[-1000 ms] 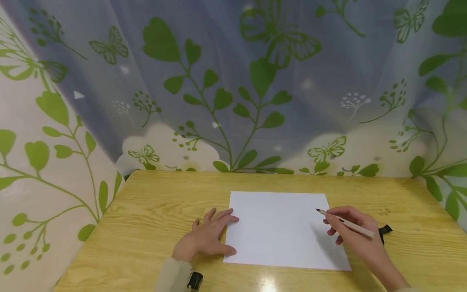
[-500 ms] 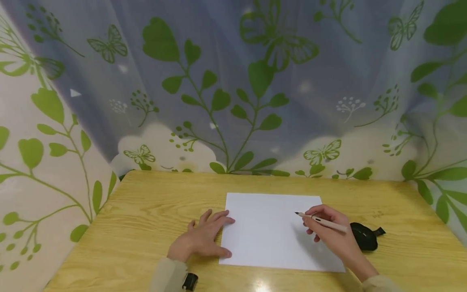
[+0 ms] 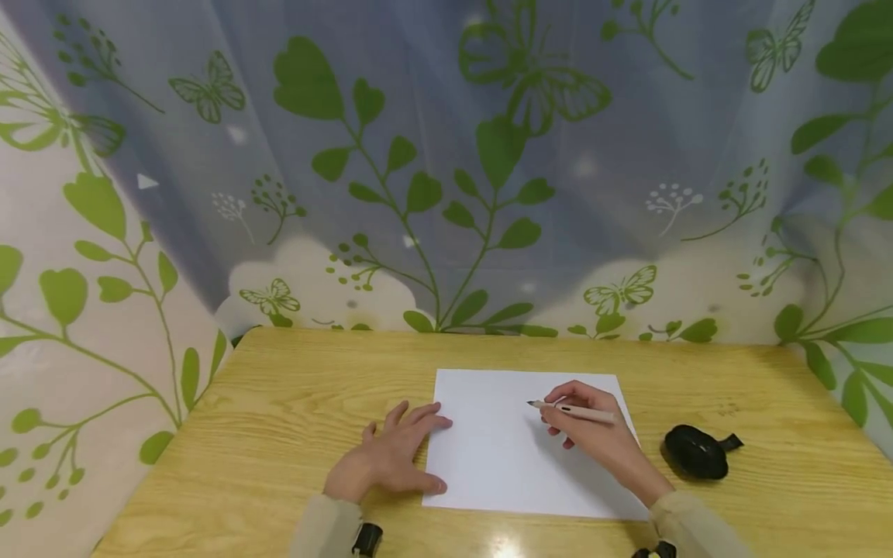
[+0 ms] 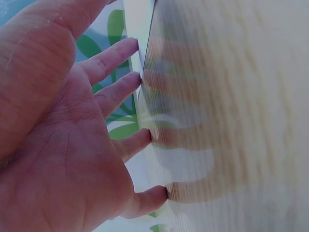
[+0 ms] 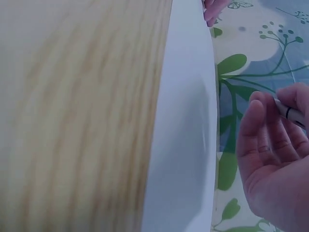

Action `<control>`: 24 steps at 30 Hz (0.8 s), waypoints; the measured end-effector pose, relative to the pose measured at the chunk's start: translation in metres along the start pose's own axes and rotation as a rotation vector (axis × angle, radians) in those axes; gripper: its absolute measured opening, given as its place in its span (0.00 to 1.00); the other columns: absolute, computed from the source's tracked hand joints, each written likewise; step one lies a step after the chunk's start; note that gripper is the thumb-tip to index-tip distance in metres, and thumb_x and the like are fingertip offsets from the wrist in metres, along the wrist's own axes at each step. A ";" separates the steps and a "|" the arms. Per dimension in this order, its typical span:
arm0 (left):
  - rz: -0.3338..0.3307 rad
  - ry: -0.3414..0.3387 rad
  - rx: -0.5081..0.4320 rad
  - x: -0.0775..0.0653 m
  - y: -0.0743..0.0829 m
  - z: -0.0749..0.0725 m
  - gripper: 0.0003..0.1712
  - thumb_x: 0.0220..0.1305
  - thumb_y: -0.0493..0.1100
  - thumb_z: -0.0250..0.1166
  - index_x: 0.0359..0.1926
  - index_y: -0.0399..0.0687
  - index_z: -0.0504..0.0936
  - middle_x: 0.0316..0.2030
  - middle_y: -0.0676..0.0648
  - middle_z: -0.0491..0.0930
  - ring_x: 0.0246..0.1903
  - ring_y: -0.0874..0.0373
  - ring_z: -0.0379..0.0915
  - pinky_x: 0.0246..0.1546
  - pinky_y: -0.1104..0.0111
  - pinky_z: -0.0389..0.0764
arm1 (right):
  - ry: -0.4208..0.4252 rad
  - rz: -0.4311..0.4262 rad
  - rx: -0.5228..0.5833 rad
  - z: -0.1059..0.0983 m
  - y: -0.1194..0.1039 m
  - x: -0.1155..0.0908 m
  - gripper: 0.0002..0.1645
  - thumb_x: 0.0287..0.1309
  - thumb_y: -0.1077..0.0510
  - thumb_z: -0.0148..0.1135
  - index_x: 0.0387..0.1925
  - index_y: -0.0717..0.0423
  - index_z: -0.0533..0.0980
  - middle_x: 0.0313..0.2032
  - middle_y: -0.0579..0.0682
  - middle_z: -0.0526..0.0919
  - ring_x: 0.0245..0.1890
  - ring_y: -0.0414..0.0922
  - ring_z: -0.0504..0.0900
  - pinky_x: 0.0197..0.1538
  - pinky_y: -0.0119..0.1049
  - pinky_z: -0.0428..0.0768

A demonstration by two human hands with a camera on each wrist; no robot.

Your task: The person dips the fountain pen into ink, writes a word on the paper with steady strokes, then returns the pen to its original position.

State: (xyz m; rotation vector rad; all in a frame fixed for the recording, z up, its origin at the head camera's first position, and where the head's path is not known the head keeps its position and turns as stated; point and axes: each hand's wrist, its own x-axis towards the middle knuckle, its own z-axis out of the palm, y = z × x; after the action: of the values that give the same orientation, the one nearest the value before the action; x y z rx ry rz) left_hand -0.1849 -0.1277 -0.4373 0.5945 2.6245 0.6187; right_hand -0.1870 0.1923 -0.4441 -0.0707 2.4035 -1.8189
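A blank white sheet of paper (image 3: 481,465) lies on the wooden table. My left hand (image 3: 391,461) rests at the sheet's left edge with fingers spread, the thumb and foremost fingertips on the paper. In the left wrist view its fingertips touch down along the table surface and the paper's edge. My right hand (image 3: 600,434) pinches a beige pen (image 3: 589,415) with a dark tip over the right half of the sheet. The tip points left, and the hand casts a shadow on the paper. In the right wrist view the pen (image 5: 293,116) shows only partly between thumb and fingers.
A black rounded object (image 3: 696,452) with a short tab lies on the table (image 3: 293,380) to the right of the paper. Behind and to the left hangs a curtain (image 3: 391,155) printed with green leaves and butterflies.
My right hand has carried the pen leftward, from the sheet's right edge farther in over the paper. This uncovers the black object. My left hand keeps its place on the sheet.
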 end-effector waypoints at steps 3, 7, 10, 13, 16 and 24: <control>-0.004 0.002 -0.001 -0.001 0.001 -0.001 0.47 0.54 0.60 0.77 0.73 0.63 0.67 0.81 0.55 0.53 0.80 0.34 0.39 0.64 0.20 0.47 | -0.026 0.008 -0.012 0.006 0.000 0.005 0.21 0.62 0.51 0.72 0.49 0.60 0.78 0.37 0.58 0.89 0.34 0.46 0.88 0.33 0.38 0.86; -0.008 0.007 0.005 -0.001 0.001 -0.001 0.47 0.54 0.59 0.77 0.73 0.63 0.67 0.81 0.55 0.53 0.80 0.34 0.39 0.64 0.20 0.47 | -0.047 0.010 -0.019 0.015 -0.001 0.012 0.20 0.62 0.51 0.72 0.49 0.58 0.79 0.39 0.59 0.89 0.36 0.48 0.88 0.34 0.38 0.86; -0.012 0.007 0.011 -0.001 0.001 -0.001 0.47 0.54 0.60 0.77 0.73 0.64 0.67 0.80 0.55 0.53 0.80 0.34 0.40 0.64 0.20 0.48 | -0.062 0.010 -0.016 0.023 -0.001 0.019 0.19 0.62 0.52 0.71 0.49 0.58 0.80 0.39 0.59 0.89 0.37 0.48 0.88 0.34 0.38 0.86; -0.015 0.010 0.012 0.000 0.002 -0.002 0.47 0.54 0.60 0.77 0.72 0.64 0.67 0.80 0.55 0.54 0.80 0.34 0.40 0.64 0.20 0.48 | -0.071 0.017 -0.011 0.030 -0.002 0.026 0.17 0.62 0.53 0.71 0.47 0.57 0.80 0.38 0.59 0.90 0.36 0.47 0.88 0.34 0.37 0.86; -0.019 0.012 0.015 0.001 0.002 -0.001 0.47 0.53 0.60 0.78 0.72 0.63 0.68 0.80 0.54 0.54 0.80 0.34 0.40 0.65 0.20 0.48 | -0.084 0.021 -0.012 0.037 -0.004 0.031 0.15 0.63 0.53 0.71 0.47 0.57 0.81 0.37 0.59 0.90 0.35 0.47 0.88 0.34 0.37 0.85; -0.032 0.009 0.015 0.003 0.002 0.001 0.47 0.52 0.60 0.78 0.71 0.64 0.68 0.80 0.54 0.55 0.80 0.34 0.41 0.65 0.21 0.48 | -0.107 0.040 -0.021 0.048 -0.008 0.041 0.15 0.63 0.52 0.71 0.45 0.57 0.81 0.37 0.57 0.91 0.33 0.43 0.87 0.32 0.35 0.84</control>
State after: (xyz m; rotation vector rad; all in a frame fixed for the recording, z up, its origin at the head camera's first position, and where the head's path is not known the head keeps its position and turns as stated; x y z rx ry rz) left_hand -0.1866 -0.1243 -0.4379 0.5547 2.6435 0.5938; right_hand -0.2213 0.1392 -0.4522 -0.1185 2.3346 -1.7270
